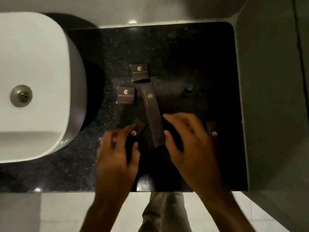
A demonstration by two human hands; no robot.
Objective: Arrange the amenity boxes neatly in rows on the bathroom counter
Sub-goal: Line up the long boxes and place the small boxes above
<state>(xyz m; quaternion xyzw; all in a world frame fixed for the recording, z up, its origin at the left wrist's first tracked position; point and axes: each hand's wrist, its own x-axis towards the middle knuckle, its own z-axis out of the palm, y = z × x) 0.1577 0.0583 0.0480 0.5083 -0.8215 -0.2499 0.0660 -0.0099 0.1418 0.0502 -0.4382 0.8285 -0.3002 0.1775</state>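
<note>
Dark brown amenity boxes with gold logos lie on the black granite counter (pixel 192 56). Two small square boxes sit at the centre, one farther back (pixel 140 72) and one nearer and to the left (pixel 126 95). A long box (pixel 153 114) runs from beside them toward me, slightly slanted. My left hand (pixel 117 151) grips a shorter long box (pixel 135 131), tilted. My right hand (pixel 185 139) rests fingers spread with the thumb at the long box's near end, its hold blurred. Another long box (pixel 212 134) lies just right of that hand.
A white vessel sink (pixel 38 81) with a metal drain (pixel 21 95) fills the counter's left side. A grey wall (pixel 270 97) borders the counter on the right. The counter's front edge runs just under my wrists, with pale floor tiles and my trouser leg (pixel 165 213) below.
</note>
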